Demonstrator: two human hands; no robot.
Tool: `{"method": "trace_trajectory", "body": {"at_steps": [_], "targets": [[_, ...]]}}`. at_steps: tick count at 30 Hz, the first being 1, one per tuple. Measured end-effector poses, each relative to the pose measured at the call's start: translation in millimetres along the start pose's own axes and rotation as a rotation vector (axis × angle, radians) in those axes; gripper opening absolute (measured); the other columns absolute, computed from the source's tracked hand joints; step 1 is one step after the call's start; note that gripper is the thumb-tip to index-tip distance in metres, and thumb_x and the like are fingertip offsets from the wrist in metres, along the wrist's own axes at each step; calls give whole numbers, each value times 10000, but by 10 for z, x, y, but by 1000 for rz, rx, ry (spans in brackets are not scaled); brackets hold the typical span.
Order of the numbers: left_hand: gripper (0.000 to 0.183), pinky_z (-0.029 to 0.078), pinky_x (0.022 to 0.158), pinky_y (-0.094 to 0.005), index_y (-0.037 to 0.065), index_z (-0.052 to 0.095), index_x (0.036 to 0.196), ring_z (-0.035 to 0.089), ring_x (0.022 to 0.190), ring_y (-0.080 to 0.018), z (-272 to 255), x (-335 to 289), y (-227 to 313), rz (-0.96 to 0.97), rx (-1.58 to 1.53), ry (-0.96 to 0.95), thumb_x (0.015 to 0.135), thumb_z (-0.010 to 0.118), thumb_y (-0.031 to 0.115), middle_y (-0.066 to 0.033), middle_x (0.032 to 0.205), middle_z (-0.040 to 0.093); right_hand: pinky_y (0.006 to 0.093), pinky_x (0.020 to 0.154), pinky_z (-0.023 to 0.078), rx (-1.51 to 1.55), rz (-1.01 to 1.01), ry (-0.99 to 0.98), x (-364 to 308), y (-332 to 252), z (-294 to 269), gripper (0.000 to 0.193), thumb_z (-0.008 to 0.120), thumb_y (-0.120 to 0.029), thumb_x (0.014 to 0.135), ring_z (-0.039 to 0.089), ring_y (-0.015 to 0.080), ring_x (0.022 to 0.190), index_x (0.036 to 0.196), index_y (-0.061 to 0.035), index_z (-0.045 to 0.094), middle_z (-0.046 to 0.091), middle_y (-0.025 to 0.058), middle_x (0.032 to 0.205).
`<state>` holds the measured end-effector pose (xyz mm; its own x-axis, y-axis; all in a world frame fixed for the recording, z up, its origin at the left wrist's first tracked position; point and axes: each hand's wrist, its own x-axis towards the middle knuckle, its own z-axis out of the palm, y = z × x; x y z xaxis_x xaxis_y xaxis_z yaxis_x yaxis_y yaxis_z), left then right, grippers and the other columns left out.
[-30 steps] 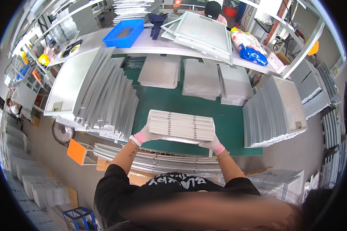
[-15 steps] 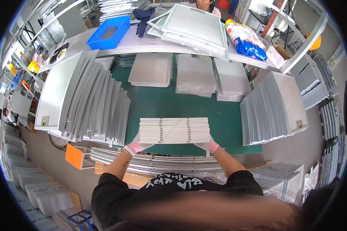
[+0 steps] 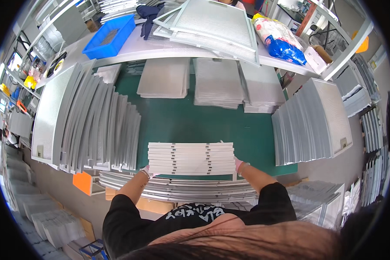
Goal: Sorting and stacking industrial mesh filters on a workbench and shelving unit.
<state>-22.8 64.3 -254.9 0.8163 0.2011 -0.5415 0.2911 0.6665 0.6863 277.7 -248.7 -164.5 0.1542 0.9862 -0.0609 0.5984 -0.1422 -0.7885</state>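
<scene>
Between my two hands is a stack of several flat white-framed panels [image 3: 190, 159], their long edges toward me and small dark marks in two rows across them. My left hand [image 3: 150, 170], in a pale pink glove, grips the stack's lower left end. At the right end, my right hand [image 3: 238, 164], gloved alike, is closed against the side. The fingers of both hands are largely hidden by the panels. The stack is at the near edge of the green table top [image 3: 177, 119].
Leaning mesh panels [image 3: 97, 121] line the table's left side; another row [image 3: 301, 125] stands at the right. Flat panel piles [image 3: 219, 82] lie at the back. Above is a white shelf [image 3: 160, 53] with a blue bin [image 3: 109, 37], framed meshes and a plastic bag [image 3: 279, 41].
The held stack sits slightly lower in the view, its edges turned more fully toward me. My hands have shifted from its lower corners onto its ends. The view itself has moved a little.
</scene>
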Motion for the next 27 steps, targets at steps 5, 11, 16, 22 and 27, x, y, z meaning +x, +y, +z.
{"method": "trace_trajectory", "body": {"at_steps": [5,11,16,22,27], "targets": [[579,425,1020,-373,30,530,1296,572,1137,-288,1254,-170,823,377,1465,-63,819,721,296,-150,1257,597,390,1030,417,47,316,75,-324,-102,-339,698,742,-118,703,521,259,1194,1337,-34,462,579,95,1252],[824,401,1035,-340,-16,375,1396,527,1177,-222,2084,625,625,374,1062,-335,705,801,130,-147,1274,565,301,893,483,912,515,526,-1379,329,-745,877,629,66,643,585,189,1014,1457,14,305,598,102,1149],[847,461,985,-364,-2,283,1429,531,1190,-229,2988,1513,-32,230,843,-402,761,776,169,-152,1314,520,314,904,447,802,726,753,-2124,957,-1050,587,566,-106,767,578,219,1017,1332,33,483,620,119,1128],[588,582,821,-367,32,446,1313,644,1032,-213,3288,1806,-136,-271,622,-375,825,731,193,-99,1201,600,351,1025,351,499,971,638,-2180,1337,-1249,496,557,-278,839,528,290,1161,1247,4,564,590,180,1263],[588,589,838,-374,34,438,1331,637,1041,-233,3405,1898,-222,-267,652,-354,832,722,160,-109,1226,584,390,1010,388,233,1083,452,-2320,1685,-1181,645,622,-417,789,525,365,1192,1270,7,548,551,247,1300]]}}
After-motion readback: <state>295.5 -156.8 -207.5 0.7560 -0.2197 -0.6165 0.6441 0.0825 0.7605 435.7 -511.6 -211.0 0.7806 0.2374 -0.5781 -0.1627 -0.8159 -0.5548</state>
